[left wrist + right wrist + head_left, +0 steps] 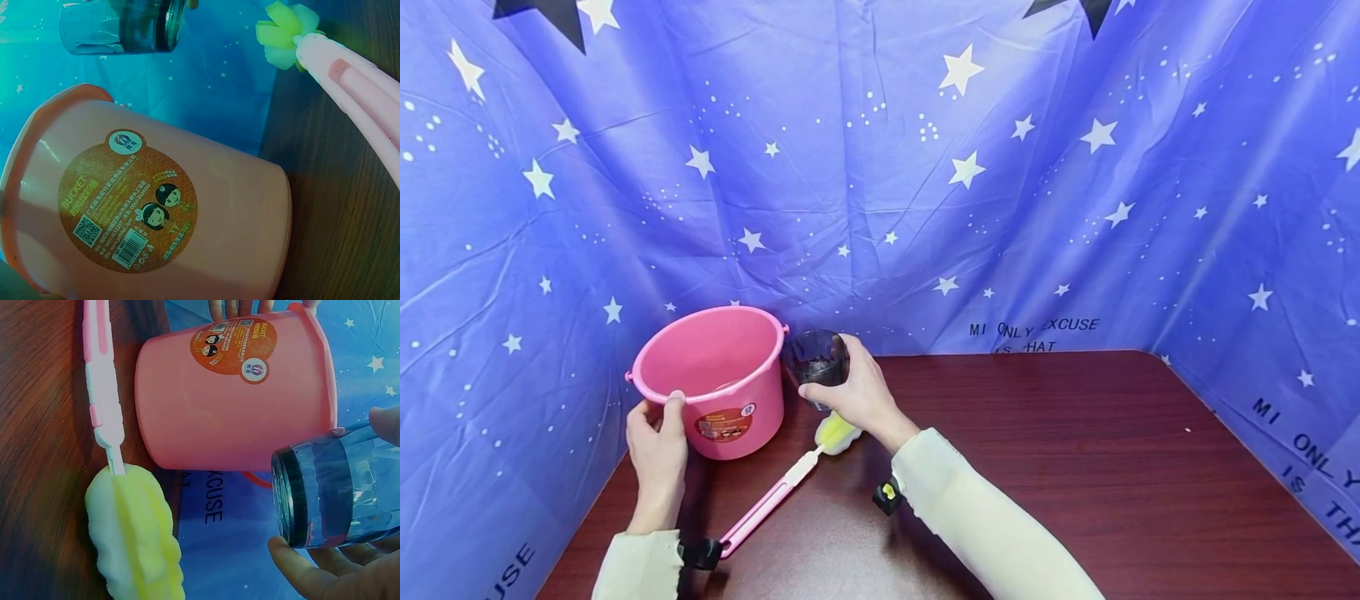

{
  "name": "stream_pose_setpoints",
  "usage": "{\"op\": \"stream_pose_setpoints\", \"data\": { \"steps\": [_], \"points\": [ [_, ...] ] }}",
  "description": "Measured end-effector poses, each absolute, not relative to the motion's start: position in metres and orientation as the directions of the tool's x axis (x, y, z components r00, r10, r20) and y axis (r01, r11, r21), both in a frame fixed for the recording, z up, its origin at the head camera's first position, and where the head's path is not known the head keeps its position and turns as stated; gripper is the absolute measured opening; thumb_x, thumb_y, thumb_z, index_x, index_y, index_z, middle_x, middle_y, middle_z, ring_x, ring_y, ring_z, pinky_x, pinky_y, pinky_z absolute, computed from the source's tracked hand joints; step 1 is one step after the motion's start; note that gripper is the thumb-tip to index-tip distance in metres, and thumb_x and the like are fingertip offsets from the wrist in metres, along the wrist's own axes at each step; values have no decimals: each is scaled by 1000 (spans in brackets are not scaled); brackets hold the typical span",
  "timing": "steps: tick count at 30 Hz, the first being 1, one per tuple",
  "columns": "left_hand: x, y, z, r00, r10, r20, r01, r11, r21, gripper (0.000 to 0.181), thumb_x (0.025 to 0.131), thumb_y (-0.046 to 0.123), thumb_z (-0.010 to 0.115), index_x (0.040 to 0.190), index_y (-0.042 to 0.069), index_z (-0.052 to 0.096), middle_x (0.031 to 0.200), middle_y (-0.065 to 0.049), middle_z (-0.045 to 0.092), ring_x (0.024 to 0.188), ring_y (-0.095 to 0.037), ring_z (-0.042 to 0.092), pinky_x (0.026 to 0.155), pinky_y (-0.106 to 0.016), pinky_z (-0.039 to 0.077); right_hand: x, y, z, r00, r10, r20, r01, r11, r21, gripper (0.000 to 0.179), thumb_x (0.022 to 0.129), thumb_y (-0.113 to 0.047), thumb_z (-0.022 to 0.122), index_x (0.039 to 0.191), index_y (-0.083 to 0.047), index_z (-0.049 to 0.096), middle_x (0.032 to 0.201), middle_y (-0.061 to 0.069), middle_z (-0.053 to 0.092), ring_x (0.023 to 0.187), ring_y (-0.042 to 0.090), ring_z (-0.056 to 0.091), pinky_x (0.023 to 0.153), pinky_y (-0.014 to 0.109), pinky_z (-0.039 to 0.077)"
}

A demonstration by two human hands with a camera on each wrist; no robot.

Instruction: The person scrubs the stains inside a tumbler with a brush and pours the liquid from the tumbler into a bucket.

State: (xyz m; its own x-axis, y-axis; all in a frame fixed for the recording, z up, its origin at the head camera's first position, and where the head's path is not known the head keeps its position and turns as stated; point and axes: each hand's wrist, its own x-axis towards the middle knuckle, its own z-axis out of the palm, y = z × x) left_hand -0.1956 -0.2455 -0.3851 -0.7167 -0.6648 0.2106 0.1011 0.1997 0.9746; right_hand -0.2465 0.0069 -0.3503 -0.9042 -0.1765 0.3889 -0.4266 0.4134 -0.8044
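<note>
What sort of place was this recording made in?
Probably an improvised filming booth: blue star-printed cloth closes off the back and both sides of a wood-grain table, and small black devices sit at both wrists.

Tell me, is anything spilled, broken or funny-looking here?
Just a tiny white speck on the right of the table, odd because it's bright against the dark top; I can't identify it. I see no spill or damage on the bucket, cup or brush.

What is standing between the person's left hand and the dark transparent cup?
In the head view, the pink bucket stands between them: the left hand grips it, the right hand holds the dark transparent cup beside it.
</note>
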Motion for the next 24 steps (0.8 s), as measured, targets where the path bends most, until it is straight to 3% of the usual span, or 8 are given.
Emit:
{"op": "stream_pose_setpoints", "data": {
  "steps": [14,24],
  "points": [
    [-195,-244,-386,-723,-660,203,100,191,976,58,92,34,56,131,-5,41,120,-7,42,103,-15,43,92,-31,38,-249,2,-346,-901,-153,406,-429,455,-781,79,65,-36,83,131,-12,48,119,4,57,108,17,53,92,36,43],
    [-195,-244,-385,-727,-657,201,99,190,977,56,92,35,55,131,-4,41,117,-4,42,103,-14,43,91,-32,38,-253,1,-345,-896,-156,415,-437,471,-766,80,66,-35,83,132,-11,47,119,4,55,109,18,52,93,36,43]
  ]
}}
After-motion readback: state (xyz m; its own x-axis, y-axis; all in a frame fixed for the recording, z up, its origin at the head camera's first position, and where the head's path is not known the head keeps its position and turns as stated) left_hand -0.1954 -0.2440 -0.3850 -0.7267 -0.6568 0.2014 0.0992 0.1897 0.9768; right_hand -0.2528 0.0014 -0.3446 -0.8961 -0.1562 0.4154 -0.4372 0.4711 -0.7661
